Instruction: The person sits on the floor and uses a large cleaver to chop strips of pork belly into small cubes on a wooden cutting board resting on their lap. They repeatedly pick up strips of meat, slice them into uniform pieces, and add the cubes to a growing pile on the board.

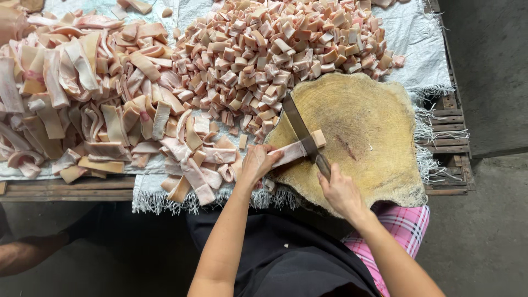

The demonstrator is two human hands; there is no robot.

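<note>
One cleaver (301, 130), one chopping block (369, 126), two heaps of pork skin (165, 82).

The left hand's fingers (263, 155) press down on a strip of pork skin (289, 152) at the near left edge of the chopping block (363, 137). Just right of those fingers the cleaver (300, 129) stands across the strip, its handle in the right hand (340, 190), nearer the body. A cut piece (318, 137) lies on the block touching the blade's far side. Left of the fingers, strips (82, 93) are heaped on the sheet (418, 38) covering the bench (448, 137). Beyond the fingers lies the pile of cut pieces (280, 44).
</note>
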